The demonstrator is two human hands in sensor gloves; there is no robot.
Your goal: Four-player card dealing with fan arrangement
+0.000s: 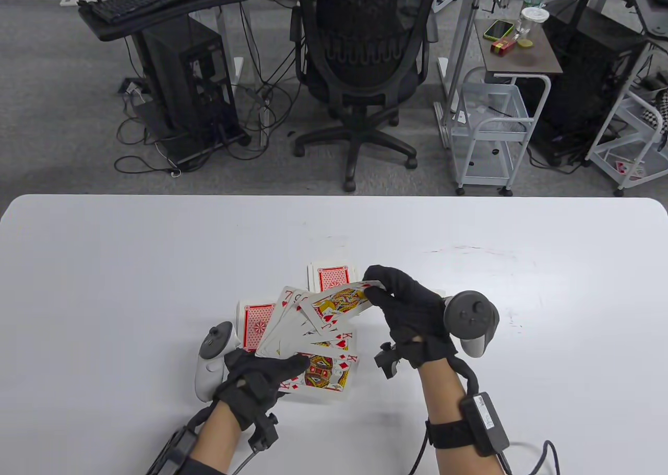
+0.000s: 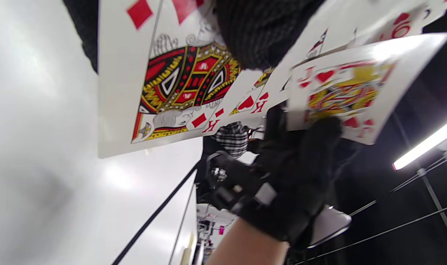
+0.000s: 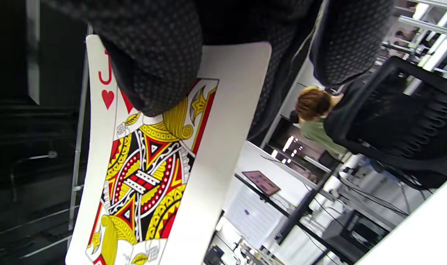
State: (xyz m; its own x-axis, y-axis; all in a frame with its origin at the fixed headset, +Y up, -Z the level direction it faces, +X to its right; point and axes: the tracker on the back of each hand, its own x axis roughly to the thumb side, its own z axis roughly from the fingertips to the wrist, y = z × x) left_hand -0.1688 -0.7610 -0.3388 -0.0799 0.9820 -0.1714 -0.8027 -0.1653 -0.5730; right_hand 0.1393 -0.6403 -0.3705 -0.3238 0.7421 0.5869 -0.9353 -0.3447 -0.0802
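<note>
While left hand [image 1: 255, 383] fans cards [image 1: 308, 339], right hand [image 1: 412, 313] hides jack's [image 3: 150, 158] corner.

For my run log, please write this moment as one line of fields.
left hand: holds fan of face-up red court cards | right hand: pinches jack of hearts card | white table: two red-backed face-down piles

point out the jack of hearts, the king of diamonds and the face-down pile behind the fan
jack of hearts [image 1: 336, 304], table view, on its printed face.
king of diamonds [image 1: 326, 373], table view, on its picture.
face-down pile [image 1: 331, 276], table view, on the red back.
</note>
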